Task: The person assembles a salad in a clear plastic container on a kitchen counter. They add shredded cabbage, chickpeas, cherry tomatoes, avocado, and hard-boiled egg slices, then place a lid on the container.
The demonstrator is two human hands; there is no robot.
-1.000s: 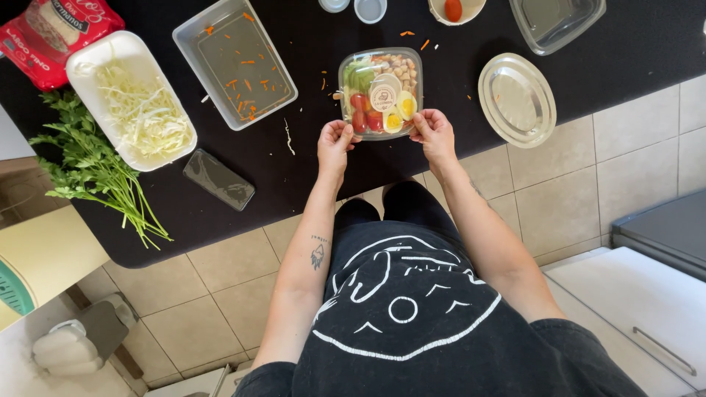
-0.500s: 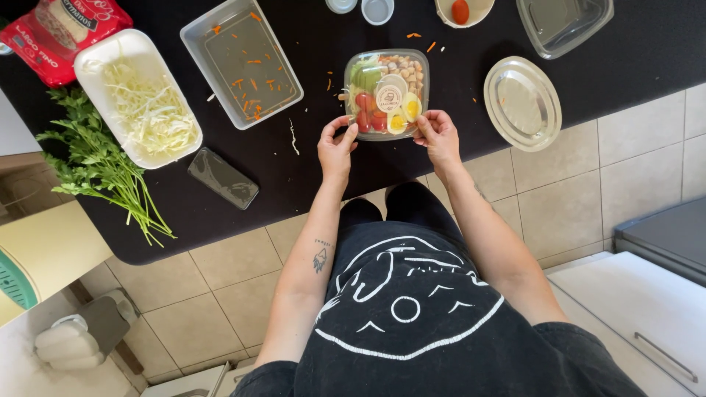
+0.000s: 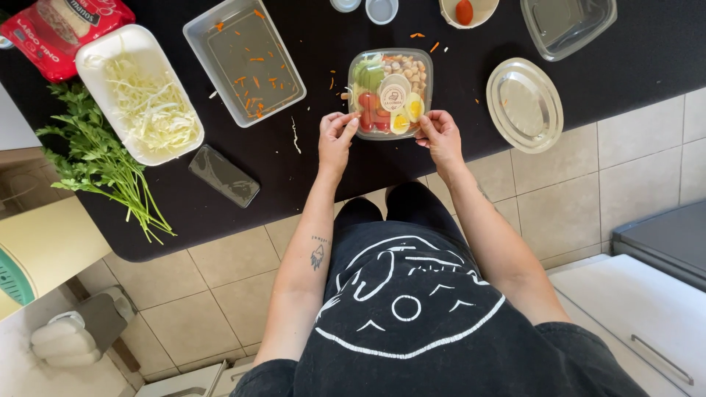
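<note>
Both hands close their fingertips on the near edge of a clear salad box [image 3: 390, 92] with its lid on. The left hand [image 3: 336, 140] pinches the box's corner at about seven o'clock, thumb and fingers curled in; the right hand [image 3: 440, 134] grips the corner at about five o'clock the same way. The box sits on the black counter [image 3: 331, 184], near its front edge, holding tomato, egg halves, chickpeas, green slices and a small round sauce cup.

From the box, a clear tray with carrot shreds [image 3: 245, 59] lies at nine o'clock, and a white tray of shredded cabbage [image 3: 140, 95] beyond it. A bunch of parsley [image 3: 99, 165] and a dark phone [image 3: 223, 176] lie toward eight o'clock. An oval clear lid [image 3: 524, 104] lies at three o'clock, an empty clear container [image 3: 568, 26] at two.
</note>
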